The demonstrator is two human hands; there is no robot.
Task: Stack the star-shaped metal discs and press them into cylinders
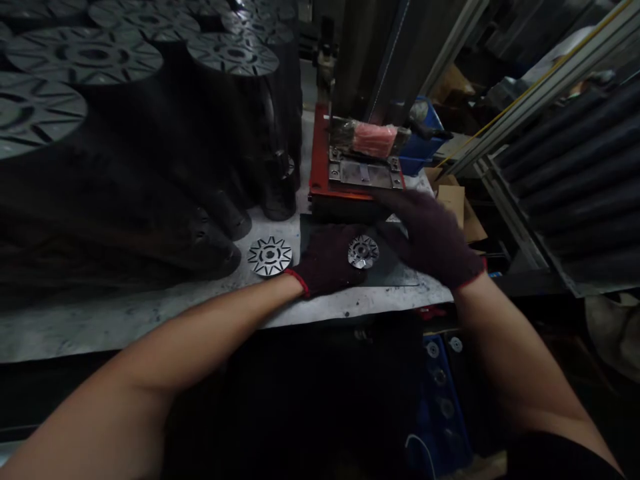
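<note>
My left hand point(330, 259), in a dark maroon glove with a red cuff, is closed around the edge of a round slotted metal disc point(363, 252) above a dark mat point(393, 275). To the right of that disc, my right hand point(433, 233) wears a matching glove. Its thumb and fingers look apart, slightly blurred, and I see nothing between them. A second slotted disc point(270, 256), with a star-like pattern of cuts, lies flat on the pale work surface just left of my left wrist.
Many dark cylinders point(235, 100) with slotted ends stand at the left. A red-based press point(320, 160) with a metal plate point(367, 175) stands behind my hands. A blue bin point(417, 150) sits behind it. Below right, a blue tray point(433, 413) holds round parts.
</note>
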